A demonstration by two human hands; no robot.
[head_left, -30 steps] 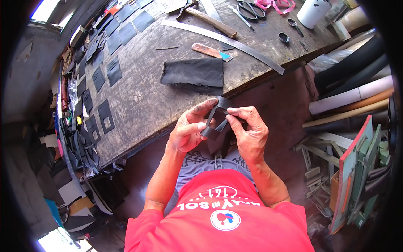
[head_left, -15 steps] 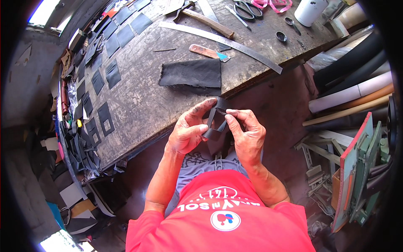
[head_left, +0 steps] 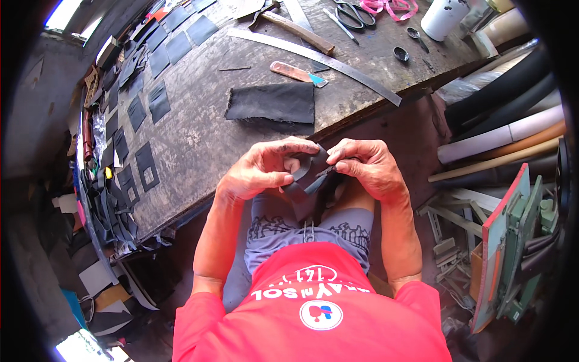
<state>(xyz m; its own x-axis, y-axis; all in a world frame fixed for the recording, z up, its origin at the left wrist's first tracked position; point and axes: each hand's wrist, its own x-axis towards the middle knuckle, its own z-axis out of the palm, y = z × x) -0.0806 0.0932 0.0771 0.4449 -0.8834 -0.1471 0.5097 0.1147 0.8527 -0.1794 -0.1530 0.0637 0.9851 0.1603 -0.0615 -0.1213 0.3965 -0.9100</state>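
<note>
Over my lap, in front of the table edge, I hold a black leather-like piece [head_left: 295, 192] with a cut-out window, bent into a loop. My left hand [head_left: 260, 169] is closed on its left side, thumb below and fingers along the top. My right hand [head_left: 371, 170] pinches a thin dark bit at the piece's right edge between thumb and fingertips. Whether that bit is a separate strip or part of the piece I cannot tell. A folded black cloth-like sheet [head_left: 271, 102] lies on the table just beyond my hands.
On the worn table [head_left: 199, 114] lie a steel ruler [head_left: 344, 69], a cutter knife [head_left: 295, 73], a hammer [head_left: 301, 33] and scissors [head_left: 356, 15]. Several black cut pieces [head_left: 146, 166] lie at the left. A white container [head_left: 444, 19] stands at the far right, near rolled materials [head_left: 500, 134].
My right hand has moved up and slightly right, drawing at the piece's edge. My left hand has shifted left and up, and the piece has tilted. The view has shifted slightly.
</note>
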